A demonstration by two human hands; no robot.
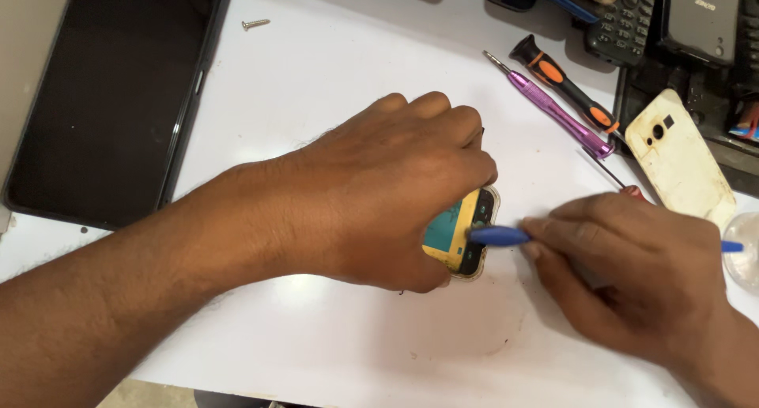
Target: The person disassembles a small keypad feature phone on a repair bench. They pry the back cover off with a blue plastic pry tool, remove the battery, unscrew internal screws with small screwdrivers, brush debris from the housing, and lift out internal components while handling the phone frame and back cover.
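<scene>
- Left hand [379, 194] is clamped down over a small yellow-framed phone body with a teal patch [461, 232], fingers curled around its top and near edges, pinning it to the white tabletop [332, 68].
- Phone sits mid-table, mostly hidden under that hand; only its right end shows, pointing toward the right hand. Long axis looks roughly left-right, slightly tilted; can't be sure with so much covered.
- Right hand [624, 273] pinches a slim blue plastic pry tool [500, 236], held about level, tip touching the phone's exposed right end.
- So the tool comes in from the right, along the phone's length; left hand is the nearer one, right on top of it.
- Well apart, upper right: purple metal screwdriver [549, 107], black-and-orange screwdriver [563, 84], cream back cover [680, 159]. Black tablet [111, 92] far left, loose screw [254, 24] above.
</scene>
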